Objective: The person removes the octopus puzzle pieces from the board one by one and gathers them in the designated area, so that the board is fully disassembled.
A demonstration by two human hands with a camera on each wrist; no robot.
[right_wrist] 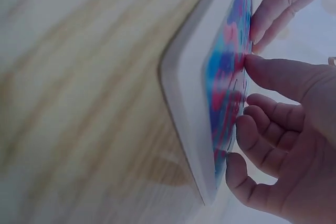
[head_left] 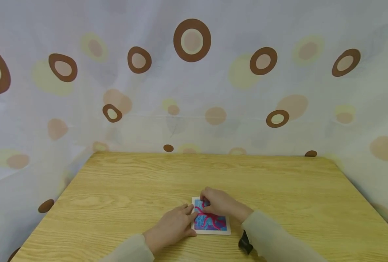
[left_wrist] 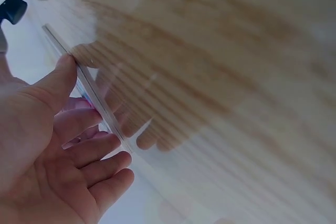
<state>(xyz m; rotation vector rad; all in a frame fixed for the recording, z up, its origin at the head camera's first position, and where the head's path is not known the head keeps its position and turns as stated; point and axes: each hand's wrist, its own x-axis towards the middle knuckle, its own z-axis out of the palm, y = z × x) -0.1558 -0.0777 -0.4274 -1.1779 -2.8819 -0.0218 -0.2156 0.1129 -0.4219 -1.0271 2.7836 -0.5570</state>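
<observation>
A small white-bordered board (head_left: 212, 232) lies flat on the table, bearing a picture of red, tentacle-like arms on blue and purple. Along its left edge rests my left hand (head_left: 174, 225), fingers and thumb fairly straight and touching the border. My right hand (head_left: 220, 203) reaches over the upper part of the picture. In the right wrist view, the thumb and bent fingers of the right hand (right_wrist: 294, 129) touch the printed face (right_wrist: 231, 77), spread apart with nothing visible between them. The left wrist view shows the board (left_wrist: 100, 100) edge-on beside the left hand (left_wrist: 58, 145).
The wooden table (head_left: 131, 182) carries the board near its front middle. A black device (head_left: 245, 243) sits at the right wrist, close to the sleeve. Behind and at the sides hangs a pale curtain (head_left: 213, 87) with brown rings and coloured spots.
</observation>
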